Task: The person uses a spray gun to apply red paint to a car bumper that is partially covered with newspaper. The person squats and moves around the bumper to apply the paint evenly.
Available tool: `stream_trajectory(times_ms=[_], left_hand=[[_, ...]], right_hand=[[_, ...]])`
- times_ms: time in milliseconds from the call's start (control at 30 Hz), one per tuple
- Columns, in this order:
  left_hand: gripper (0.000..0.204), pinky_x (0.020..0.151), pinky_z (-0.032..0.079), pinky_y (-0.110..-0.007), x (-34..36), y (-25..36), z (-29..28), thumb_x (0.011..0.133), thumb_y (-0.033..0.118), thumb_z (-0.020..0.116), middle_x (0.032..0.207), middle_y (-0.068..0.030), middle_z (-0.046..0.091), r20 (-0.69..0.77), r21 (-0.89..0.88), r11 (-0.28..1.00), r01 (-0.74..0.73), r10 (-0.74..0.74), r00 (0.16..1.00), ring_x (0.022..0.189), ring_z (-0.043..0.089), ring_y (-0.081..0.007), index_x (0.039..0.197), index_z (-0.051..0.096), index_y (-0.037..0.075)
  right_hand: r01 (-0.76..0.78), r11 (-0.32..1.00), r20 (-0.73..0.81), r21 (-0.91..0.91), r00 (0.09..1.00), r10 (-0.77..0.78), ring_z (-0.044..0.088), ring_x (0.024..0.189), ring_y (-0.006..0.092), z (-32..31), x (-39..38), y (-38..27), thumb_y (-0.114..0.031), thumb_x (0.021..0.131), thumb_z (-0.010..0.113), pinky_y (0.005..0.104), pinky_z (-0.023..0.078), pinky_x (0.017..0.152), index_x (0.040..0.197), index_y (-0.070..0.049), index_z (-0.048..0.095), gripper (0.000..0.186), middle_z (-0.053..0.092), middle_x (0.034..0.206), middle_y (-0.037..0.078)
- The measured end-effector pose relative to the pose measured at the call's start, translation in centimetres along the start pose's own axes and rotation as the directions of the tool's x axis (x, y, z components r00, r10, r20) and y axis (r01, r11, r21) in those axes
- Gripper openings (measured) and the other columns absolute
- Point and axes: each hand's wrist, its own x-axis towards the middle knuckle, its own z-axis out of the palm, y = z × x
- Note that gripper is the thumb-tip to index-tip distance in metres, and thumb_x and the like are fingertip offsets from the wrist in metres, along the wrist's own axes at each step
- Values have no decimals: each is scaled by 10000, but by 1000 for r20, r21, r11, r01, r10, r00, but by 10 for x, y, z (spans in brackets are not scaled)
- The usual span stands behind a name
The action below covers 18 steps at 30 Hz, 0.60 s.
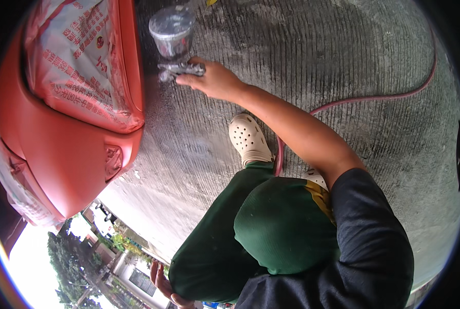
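Observation:
My right hand point(209, 80) is closed round a metal spray gun point(181, 69), held out beside the red vehicle body point(75, 159). A clear plastic cup point(172, 33) with a lid sits on the gun, and its contents are hard to make out. The gun's front end points toward the painted panel, with a gap between them. Printed plastic sheeting point(70, 67) covers part of the bodywork. Down at the lower edge, my left hand point(163, 286) rests by my knee, fingers loosely extended and holding nothing I can see.
A reddish hose point(363, 99) runs across the grooved concrete floor point(384, 56) and passes behind my leg. My foot in a pale clog point(248, 136) is planted near the bodywork. Trees point(73, 257) and buildings show outside at lower left.

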Motion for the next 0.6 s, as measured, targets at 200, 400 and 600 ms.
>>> stream_trajectory(times_ms=[200,400,600], left_hand=[[837,1180,318,-564,-5,-11,0,997,757,337,1561,-218,402,-29,3,1000,-1,2,1000,1471,389,-377,1507,439,102],[821,1169,336,-557,4,-9,1,1009,734,331,1566,-229,395,-30,-10,999,-33,32,999,1458,401,-381,1501,437,85],[802,1182,346,-542,18,14,5,1023,705,335,1556,-277,382,-53,-37,996,-85,82,995,1449,406,-393,1490,437,61]], right_hand=[[44,998,-250,50,968,-30,733,716,191,-51,64,-38,-600,940,698,386,582,741,1328,-131,649,610,732,806,73],[107,980,-439,168,898,-22,525,439,155,-79,70,-91,-425,969,731,325,416,418,1122,-105,654,363,601,659,14],[149,933,-316,-327,913,-256,635,557,117,-59,39,-100,-618,965,662,298,539,549,1293,-42,620,664,681,733,48]])
